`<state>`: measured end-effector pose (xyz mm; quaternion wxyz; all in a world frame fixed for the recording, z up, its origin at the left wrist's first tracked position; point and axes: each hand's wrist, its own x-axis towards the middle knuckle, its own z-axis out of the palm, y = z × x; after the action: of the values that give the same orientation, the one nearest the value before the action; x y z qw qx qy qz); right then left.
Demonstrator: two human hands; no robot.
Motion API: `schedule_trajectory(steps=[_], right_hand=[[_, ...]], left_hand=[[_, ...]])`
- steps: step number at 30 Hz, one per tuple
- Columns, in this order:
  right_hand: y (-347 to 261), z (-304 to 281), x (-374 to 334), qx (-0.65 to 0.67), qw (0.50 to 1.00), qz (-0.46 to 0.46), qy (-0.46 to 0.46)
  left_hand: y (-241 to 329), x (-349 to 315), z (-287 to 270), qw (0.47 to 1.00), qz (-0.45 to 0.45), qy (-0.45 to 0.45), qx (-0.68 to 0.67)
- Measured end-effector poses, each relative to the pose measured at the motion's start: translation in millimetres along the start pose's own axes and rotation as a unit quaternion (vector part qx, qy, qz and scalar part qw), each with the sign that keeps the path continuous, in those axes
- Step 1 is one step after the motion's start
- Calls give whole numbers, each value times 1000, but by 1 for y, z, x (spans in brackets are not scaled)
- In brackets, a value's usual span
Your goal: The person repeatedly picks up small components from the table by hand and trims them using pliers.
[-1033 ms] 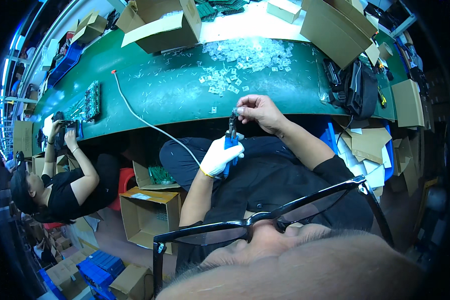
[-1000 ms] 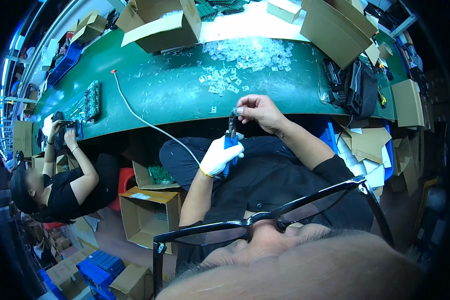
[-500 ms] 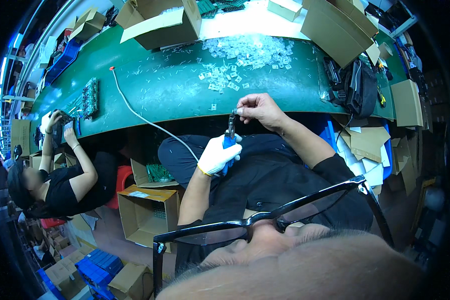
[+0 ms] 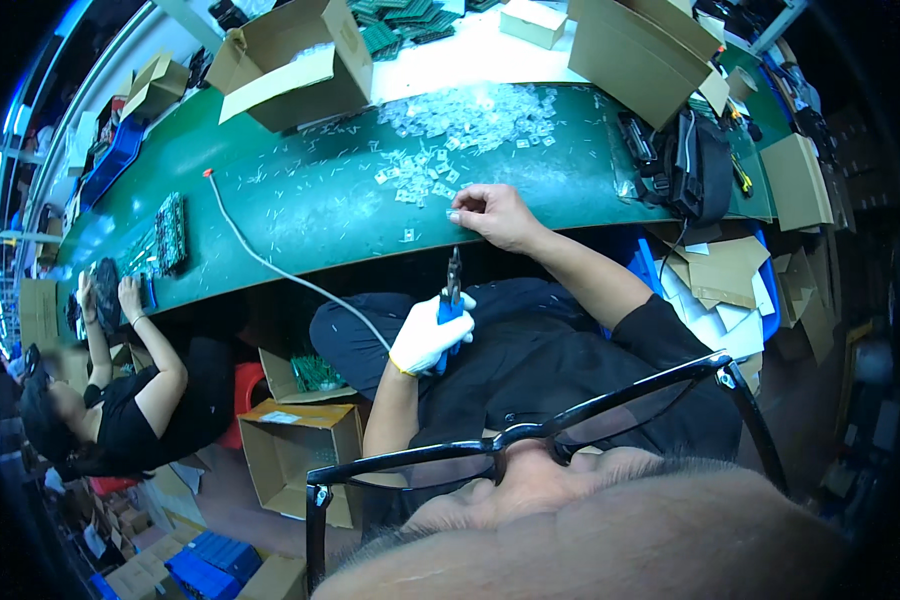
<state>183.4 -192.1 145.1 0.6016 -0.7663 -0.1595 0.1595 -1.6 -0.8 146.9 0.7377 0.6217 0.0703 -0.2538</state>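
In my gloved left hand (image 4: 422, 338) is a pair of blue-handled pliers (image 4: 454, 272), held with the jaws pointing up, just off the table's near edge. My bare right hand (image 4: 502, 217) is over that edge, beyond the plier tips and apart from them. Its thumb and forefinger are pinched on a small pale piece (image 4: 453, 213), too small to make out fully. Past these fingers lies a loose group of small clear plastic pieces (image 4: 417, 176), with a larger heap (image 4: 480, 115) of them behind. A single clear piece (image 4: 408, 235) lies near the edge.
On the green table (image 4: 300, 210) lies a grey hose (image 4: 260, 255) with a red tip. Open cartons (image 4: 300, 85) and green circuit boards (image 4: 390, 30) stand at the back, a black bag (image 4: 697, 170) at right. A co-worker (image 4: 120, 390) sits at left. A blue bin (image 4: 770, 300) holds cardboard.
My right hand has moved away from the plier jaws, farther over the table toward the clear pieces. The pliers stay in my left hand. The whole view has shifted slightly.
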Motion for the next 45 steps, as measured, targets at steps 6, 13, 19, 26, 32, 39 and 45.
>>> schedule_trajectory(steps=[6,13,19,26,32,39,45], right_hand=[[2,-15,29,-86,990,-50,95],[16,-78,42,-369,894,-154,203],[31,-102,50,-447,870,-119,173],[34,-93,41,-320,926,-123,157],[10,-42,-1,407,906,88,-75],[-11,-6,-28,315,940,73,-110],[-8,0,-31,254,961,37,-106]], left_hand=[[0,1,4,999,2,-30,30],[-7,1,1,1000,5,-28,10],[-4,4,5,999,0,-30,15],[4,2,5,999,-5,-25,39],[-6,12,1,998,36,-4,-57],[0,16,-1,994,36,-8,-104],[4,13,0,994,34,-3,-105]])
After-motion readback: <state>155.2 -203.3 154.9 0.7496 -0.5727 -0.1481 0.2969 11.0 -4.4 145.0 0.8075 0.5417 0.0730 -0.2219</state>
